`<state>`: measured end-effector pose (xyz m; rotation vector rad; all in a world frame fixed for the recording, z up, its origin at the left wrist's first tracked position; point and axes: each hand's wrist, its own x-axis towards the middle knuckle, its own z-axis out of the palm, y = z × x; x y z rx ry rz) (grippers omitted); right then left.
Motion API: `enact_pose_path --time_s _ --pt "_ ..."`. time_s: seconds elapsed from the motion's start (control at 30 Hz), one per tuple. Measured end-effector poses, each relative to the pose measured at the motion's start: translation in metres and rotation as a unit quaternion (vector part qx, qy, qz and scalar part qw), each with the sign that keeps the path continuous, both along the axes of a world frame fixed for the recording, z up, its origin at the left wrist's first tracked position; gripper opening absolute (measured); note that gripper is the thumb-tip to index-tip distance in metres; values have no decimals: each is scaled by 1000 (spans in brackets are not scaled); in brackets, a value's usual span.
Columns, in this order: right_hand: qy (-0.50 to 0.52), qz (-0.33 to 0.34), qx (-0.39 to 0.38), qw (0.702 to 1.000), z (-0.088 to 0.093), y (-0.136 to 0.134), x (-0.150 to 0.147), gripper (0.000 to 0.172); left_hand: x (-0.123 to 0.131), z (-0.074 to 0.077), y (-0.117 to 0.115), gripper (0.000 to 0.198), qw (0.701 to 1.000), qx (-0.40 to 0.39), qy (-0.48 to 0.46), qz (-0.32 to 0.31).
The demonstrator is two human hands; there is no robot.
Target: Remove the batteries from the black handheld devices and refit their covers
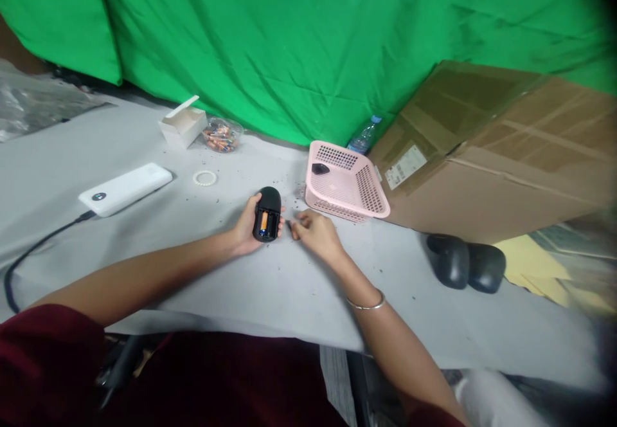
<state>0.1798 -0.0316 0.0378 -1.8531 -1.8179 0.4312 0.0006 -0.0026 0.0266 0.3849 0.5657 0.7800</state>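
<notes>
On my feed, the mouse (268,209) is clamped in the left grip (245,231), battery bay (274,226) up, one orange battery (264,220) in, long axis roughly near-to-far. Right grip (317,234) sits just right of it, not touching, fingertips pinched on what looks like a small dark piece (290,226); can't tell what. Grey tabletop (289,305), speckled; pink basket (332,202) beyond to the right, cardboard box (530,179) farther right, green curtain (270,41) behind.
</notes>
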Motion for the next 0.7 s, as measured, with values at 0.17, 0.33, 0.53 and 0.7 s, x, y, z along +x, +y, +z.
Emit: enact_pose_path --time_s 0.17,0.33,0.53,0.7 --pt "-11 12 2 1000 -4 -3 -9 13 0 2 1 58 1000 3 0 -10" --pt "214 104 107 965 1 -14 -21 23 5 0 -2 55 999 34 8 -14" --pt "255 150 136 945 -10 -24 -36 22 9 -2 -4 52 999 29 17 -3" --pt "173 125 201 956 -13 -19 -37 7 7 0 -3 50 1000 9 5 -11"
